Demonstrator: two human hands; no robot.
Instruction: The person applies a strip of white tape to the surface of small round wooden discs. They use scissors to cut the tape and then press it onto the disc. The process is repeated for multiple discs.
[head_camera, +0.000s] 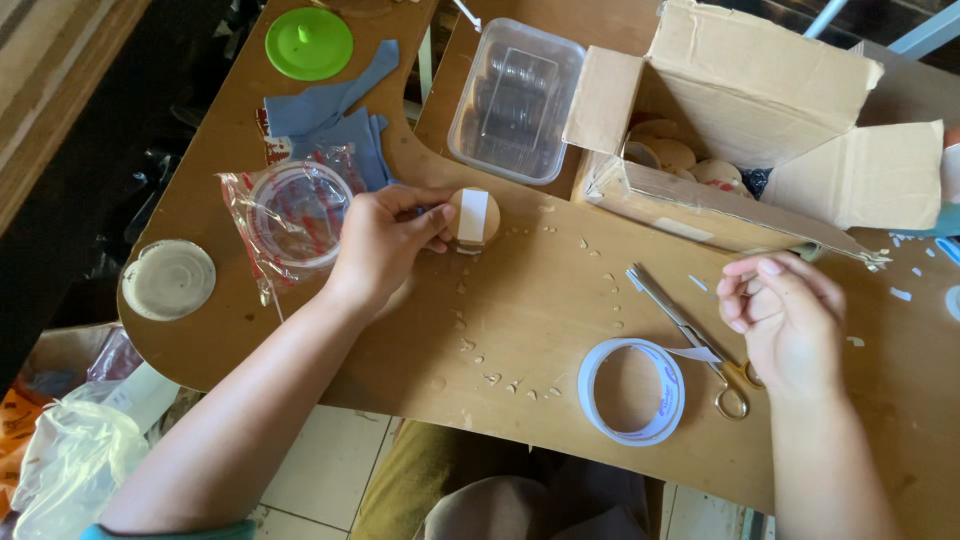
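Two hands, one taped wooden disc (473, 217).
Left hand (385, 240) pinching disc; right hand (785, 310) curled, empty, beside scissors (690, 335); white strip liable to lift if pinch shifts.

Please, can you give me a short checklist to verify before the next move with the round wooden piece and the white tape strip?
1. Left hand holds the round wooden piece steady on the table: ok.
2. White strip lies on the piece, roughly centred: ok.
3. Strip pressed flat, without bubbles: cannot tell.
4. Right hand is free: cannot tell; its fingers are curled together and may pinch something small.
5. Tape roll and scissors are near the right hand: ok.
6. Work area is clean: not ok; small scraps are scattered on the table.
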